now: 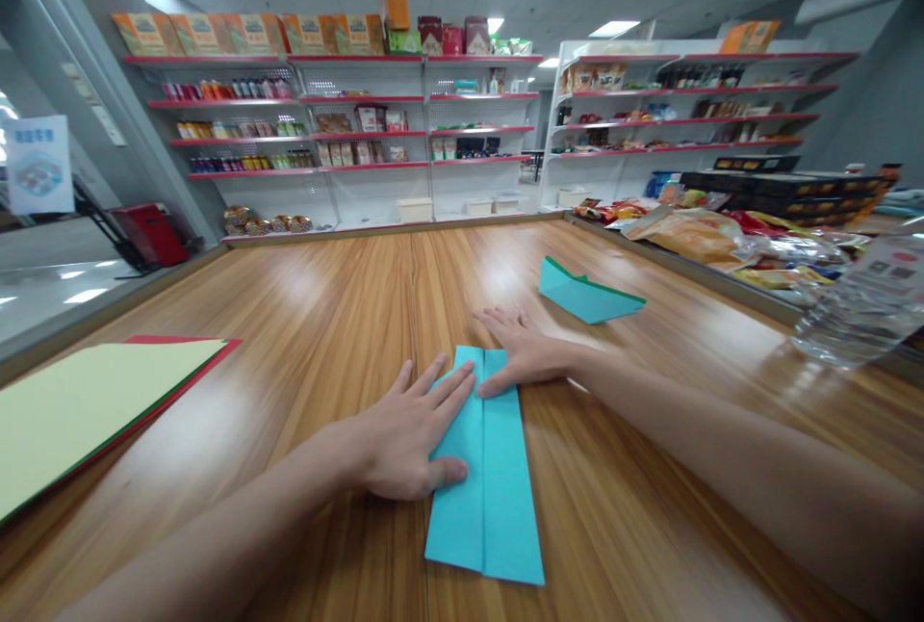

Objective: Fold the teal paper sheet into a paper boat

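A sheet of turquoise paper [509, 497] lies on the wooden table, folded into a long strip whose two side flaps meet along a lengthwise seam. My left hand [415, 434] rests flat on its left flap, fingers spread, the thumb pointing toward the seam. Across the far end lies my right hand [524, 348], open, with its thumb on the paper near the seam and its fingers reaching past the far edge. Beyond it to the right sits a folded paper boat [588, 297], turquoise with a green inner side.
A stack of coloured paper [93, 401], pale yellow on top, lies at the left. A clear plastic bottle [866, 299] stands at the right edge. Snack packets [729, 237] and black boxes [786, 194] sit beyond the right side. Stocked shelves [361, 131] line the back.
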A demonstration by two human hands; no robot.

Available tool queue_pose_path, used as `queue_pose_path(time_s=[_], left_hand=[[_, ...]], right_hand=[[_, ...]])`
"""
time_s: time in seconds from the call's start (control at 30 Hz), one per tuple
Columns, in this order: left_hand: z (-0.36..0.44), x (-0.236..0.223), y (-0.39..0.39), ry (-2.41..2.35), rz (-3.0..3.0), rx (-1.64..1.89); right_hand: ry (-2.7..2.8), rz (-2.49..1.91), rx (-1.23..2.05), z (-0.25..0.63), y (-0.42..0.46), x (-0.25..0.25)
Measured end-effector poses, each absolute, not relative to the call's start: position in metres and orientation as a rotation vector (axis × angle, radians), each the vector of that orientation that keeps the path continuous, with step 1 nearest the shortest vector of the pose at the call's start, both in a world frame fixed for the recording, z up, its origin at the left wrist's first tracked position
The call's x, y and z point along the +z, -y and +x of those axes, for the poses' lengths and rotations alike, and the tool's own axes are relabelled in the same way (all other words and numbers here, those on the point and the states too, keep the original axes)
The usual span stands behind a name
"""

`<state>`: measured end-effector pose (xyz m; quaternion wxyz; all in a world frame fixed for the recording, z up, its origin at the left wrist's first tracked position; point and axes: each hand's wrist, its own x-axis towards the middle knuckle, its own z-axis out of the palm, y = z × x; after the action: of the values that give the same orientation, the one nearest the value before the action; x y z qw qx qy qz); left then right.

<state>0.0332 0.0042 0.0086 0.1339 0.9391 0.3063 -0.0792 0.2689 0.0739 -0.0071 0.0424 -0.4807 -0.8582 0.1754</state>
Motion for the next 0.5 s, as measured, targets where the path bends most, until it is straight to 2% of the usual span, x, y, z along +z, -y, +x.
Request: queue_pose_path(time_s=[0.3,0.5], left_hand=[[0.033,0.010,-0.005,-0.877,2.712,-0.225],[0.034,0.010,-0.005,-0.867,2.711,-0.223]], right_hand=[[2.609,-1.591,0.590,0.251,-0.053,0.014],[2.710,-1.419,0.709,0.245,-0.043,0.017]])
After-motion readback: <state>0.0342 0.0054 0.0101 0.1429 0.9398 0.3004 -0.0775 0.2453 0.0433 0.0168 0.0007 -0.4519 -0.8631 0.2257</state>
